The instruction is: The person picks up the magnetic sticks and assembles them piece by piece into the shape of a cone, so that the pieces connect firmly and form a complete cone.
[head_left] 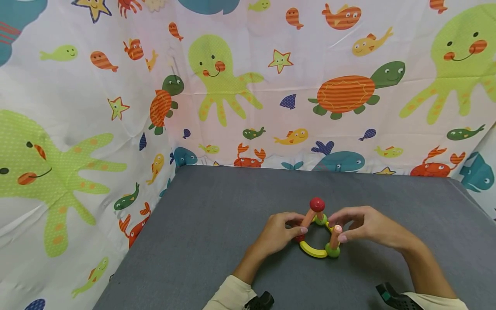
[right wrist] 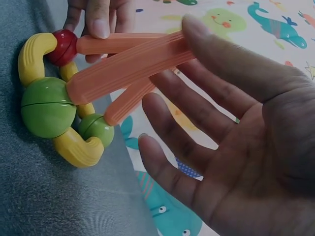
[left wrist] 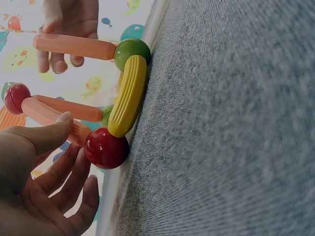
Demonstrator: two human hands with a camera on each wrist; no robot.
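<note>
On the grey table, curved yellow sticks point(head_left: 313, 251) and balls form a ring: a red ball point(left wrist: 107, 147), a front green ball point(head_left: 332, 250) and a rear green ball point(right wrist: 96, 129). Straight orange sticks rise from the balls. An upper red ball point(head_left: 317, 204) tops the left orange stick point(head_left: 308, 218) and the rear one. My left hand point(head_left: 273, 234) pinches the left stick between thumb and fingers, just above the lower red ball. With thumb and fingertips, my right hand point(head_left: 372, 226) holds the front orange stick point(head_left: 335, 237) near its bare upper end; this stick leans from the front green ball.
The grey tabletop point(head_left: 217, 206) spreads around the ring. Behind it and on the left hangs a white cloth point(head_left: 240, 26) printed with sea animals. Dark wrist devices point(head_left: 395, 297) sit at both cream sleeves point(head_left: 232, 295).
</note>
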